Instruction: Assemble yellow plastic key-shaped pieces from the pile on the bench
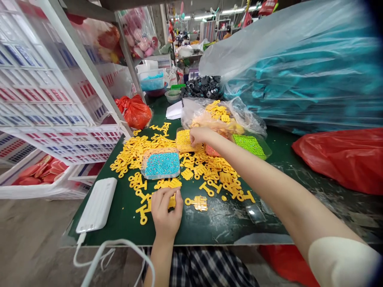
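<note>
- Down at the front edge of the bench [209, 229], the left hand [165, 213] rests palm-down, its fingers curled closed around a yellow key-shaped piece [172, 201]; only the piece's right end shows past the fingertips.
- Farther back, near the middle of the bench, the right hand [200, 136] reaches over the tray of yellow beads [183, 142]. Its fingers are bunched together with the tips down at the tray's right edge; whether a bead sits between them I cannot tell.
- A tray of blue beads [161, 164] lies between the two hands, just left of the line from one to the other.
- A tray of green beads [249, 144] stands to the right of the right hand, and a tray of pink beads [211, 151] is partly hidden under that forearm.
- Loose yellow pieces [215, 173] lie scattered around the trays, from the left edge across the middle.
- One yellow piece with a ribbed block [198, 202] lies alone just right of the left hand.
- A white power bank [97, 205] lies at the front left corner, its cable [113, 246] hanging over the front edge.
- A clear bag of yellow parts [223, 113] sits behind the trays, and a red bag [136, 111] stands toward the back left.
</note>
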The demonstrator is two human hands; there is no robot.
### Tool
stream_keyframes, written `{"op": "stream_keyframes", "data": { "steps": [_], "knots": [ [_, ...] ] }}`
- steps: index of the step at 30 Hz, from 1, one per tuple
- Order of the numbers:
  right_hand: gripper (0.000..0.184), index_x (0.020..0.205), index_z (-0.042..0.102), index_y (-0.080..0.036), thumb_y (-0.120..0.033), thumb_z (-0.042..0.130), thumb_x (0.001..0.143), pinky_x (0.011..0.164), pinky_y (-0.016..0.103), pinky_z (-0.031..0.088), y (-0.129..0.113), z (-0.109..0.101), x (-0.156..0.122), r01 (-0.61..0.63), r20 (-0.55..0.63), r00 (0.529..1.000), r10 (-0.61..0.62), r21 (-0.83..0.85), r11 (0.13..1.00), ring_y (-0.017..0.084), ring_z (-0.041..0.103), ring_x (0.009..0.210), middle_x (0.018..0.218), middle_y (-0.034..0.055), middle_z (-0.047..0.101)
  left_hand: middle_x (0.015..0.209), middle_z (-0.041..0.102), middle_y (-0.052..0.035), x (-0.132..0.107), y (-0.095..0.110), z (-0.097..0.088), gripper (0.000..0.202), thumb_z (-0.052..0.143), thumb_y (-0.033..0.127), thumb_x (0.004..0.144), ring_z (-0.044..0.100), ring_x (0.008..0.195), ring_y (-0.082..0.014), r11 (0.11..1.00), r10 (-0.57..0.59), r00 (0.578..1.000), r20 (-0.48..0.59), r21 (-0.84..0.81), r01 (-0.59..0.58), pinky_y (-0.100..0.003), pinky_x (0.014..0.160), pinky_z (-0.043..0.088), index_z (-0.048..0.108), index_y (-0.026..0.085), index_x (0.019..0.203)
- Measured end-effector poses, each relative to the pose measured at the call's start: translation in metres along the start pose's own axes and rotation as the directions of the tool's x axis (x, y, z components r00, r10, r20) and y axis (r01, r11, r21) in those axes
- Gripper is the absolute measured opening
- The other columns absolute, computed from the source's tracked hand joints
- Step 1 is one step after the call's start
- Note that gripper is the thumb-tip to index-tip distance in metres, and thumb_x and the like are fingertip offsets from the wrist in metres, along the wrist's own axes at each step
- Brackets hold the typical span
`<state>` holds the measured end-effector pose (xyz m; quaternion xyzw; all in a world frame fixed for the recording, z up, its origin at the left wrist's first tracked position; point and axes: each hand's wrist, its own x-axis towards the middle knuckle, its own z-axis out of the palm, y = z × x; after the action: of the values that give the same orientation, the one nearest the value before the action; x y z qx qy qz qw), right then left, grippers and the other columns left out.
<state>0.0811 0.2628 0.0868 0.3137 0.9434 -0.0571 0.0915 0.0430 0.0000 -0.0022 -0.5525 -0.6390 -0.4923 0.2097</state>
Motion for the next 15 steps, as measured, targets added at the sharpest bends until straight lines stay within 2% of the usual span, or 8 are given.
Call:
{"op": "stream_keyframes", "data": {
  "steps": [3,5,7,10,11,12,13,15],
  "knots": [
    [0.012,0.089,0.075,-0.012,-0.013,0.07,0.078,0.066,0.029,0.042,-0.004,-0.005,-0.017,0.023,-0.107,0.994,-0.024,-0.009,1.0,0.022,0.065,0.078,0.088,0.0123,0.073,0.078,0.061,-0.0022,0.0,0.0,0.0,0.009,0.056,0.011,0.09,0.058,0.073,-0.0153,1.0,-0.014,1.0,0.022,-0.016,0.014,-0.029,0.067,0.045,0.061,0.019,0.09],
    [0.015,0.095,0.074,-0.013,-0.015,0.061,0.087,0.071,0.03,0.041,-0.01,-0.004,-0.043,0.076,-0.208,0.975,-0.076,-0.008,0.997,0.023,0.064,0.088,0.097,0.0135,0.072,0.077,0.062,-0.0017,-0.001,0.0,0.0,0.008,0.057,0.013,0.09,0.057,0.072,-0.0154,1.0,-0.011,0.998,0.067,-0.018,0.012,-0.029,0.067,0.044,0.062,0.019,0.09],
    [0.018,0.098,0.073,-0.017,-0.021,0.057,0.093,0.074,0.03,0.039,-0.019,0.006,-0.078,0.165,-0.282,0.946,-0.16,-0.005,0.986,0.022,0.062,0.096,0.103,0.0105,0.07,0.077,0.063,-0.0012,-0.002,-0.001,0.002,0.008,0.057,0.014,0.09,0.056,0.072,-0.0157,1.0,-0.005,0.991,0.134,-0.008,0.006,-0.03,0.067,0.042,0.064,0.02,0.091],
    [0.014,0.09,0.072,-0.021,-0.029,0.061,0.092,0.068,0.029,0.037,-0.032,0.039,-0.134,0.293,-0.313,0.908,-0.277,0.005,0.956,0.018,0.061,0.085,0.09,0.0046,0.07,0.077,0.064,-0.0012,-0.003,-0.001,0.004,0.01,0.056,0.017,0.092,0.056,0.073,-0.0165,1.0,-0.004,0.976,0.218,0.003,0.004,-0.031,0.069,0.041,0.065,0.02,0.093],
    [0.013,0.088,0.072,-0.021,-0.029,0.062,0.091,0.066,0.029,0.036,-0.035,0.053,-0.149,0.368,-0.395,0.857,-0.33,0.02,0.93,0.017,0.06,0.08,0.086,0.0038,0.069,0.078,0.064,-0.0014,-0.004,-0.001,0.004,0.01,0.055,0.017,0.092,0.057,0.075,-0.0168,1.0,-0.005,0.972,0.234,0.001,0.005,-0.031,0.071,0.041,0.065,0.02,0.093],
    [0.011,0.088,0.071,-0.021,-0.028,0.062,0.091,0.067,0.029,0.035,-0.038,0.067,-0.162,0.405,-0.467,0.815,-0.342,0.038,0.914,0.017,0.059,0.08,0.086,0.003,0.069,0.079,0.065,-0.0017,-0.004,0.0,0.005,0.011,0.055,0.018,0.092,0.057,0.076,-0.017,1.0,-0.005,0.969,0.246,-0.002,0.005,-0.031,0.072,0.041,0.065,0.02,0.093],
    [0.011,0.086,0.07,-0.021,-0.027,0.062,0.091,0.067,0.029,0.035,-0.039,0.081,-0.172,0.417,-0.511,0.793,-0.331,0.06,0.907,0.017,0.058,0.079,0.085,0.0019,0.068,0.08,0.065,-0.0019,-0.005,0.0,0.005,0.011,0.055,0.018,0.093,0.057,0.077,-0.0172,1.0,-0.002,0.967,0.255,-0.005,0.004,-0.032,0.073,0.041,0.065,0.02,0.093],
    [0.01,0.085,0.069,-0.022,-0.026,0.062,0.091,0.067,0.029,0.035,-0.041,0.106,-0.184,0.419,-0.543,0.786,-0.295,0.117,0.901,0.016,0.057,0.077,0.083,0.0004,0.066,0.08,0.065,-0.002,-0.006,0.0,0.005,0.011,0.054,0.019,0.093,0.058,0.077,-0.0175,1.0,0.005,0.962,0.271,-0.01,-0.002,-0.032,0.074,0.041,0.065,0.02,0.093]
  ]
}}
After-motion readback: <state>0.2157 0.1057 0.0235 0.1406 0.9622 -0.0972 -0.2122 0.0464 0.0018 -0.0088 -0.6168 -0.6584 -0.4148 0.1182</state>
